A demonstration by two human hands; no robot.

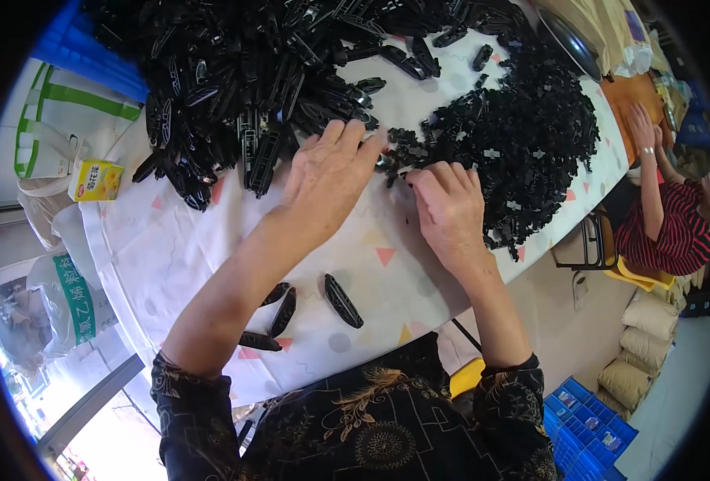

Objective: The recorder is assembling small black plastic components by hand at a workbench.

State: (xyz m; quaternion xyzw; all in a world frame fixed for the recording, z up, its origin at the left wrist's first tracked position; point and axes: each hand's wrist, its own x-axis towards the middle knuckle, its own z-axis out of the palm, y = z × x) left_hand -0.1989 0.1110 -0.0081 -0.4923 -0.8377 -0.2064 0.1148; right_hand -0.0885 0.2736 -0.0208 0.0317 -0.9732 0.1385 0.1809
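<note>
Right fingers [445, 176] pinch together, left fingers [348, 136] unclear, between black casings [251, 88] and small parts [523, 148].

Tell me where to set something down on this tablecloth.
Bare tablecloth lies between the near loose casings and right hand, and left of the left forearm. The heaped casings and small-parts pile crowd the far side.
</note>
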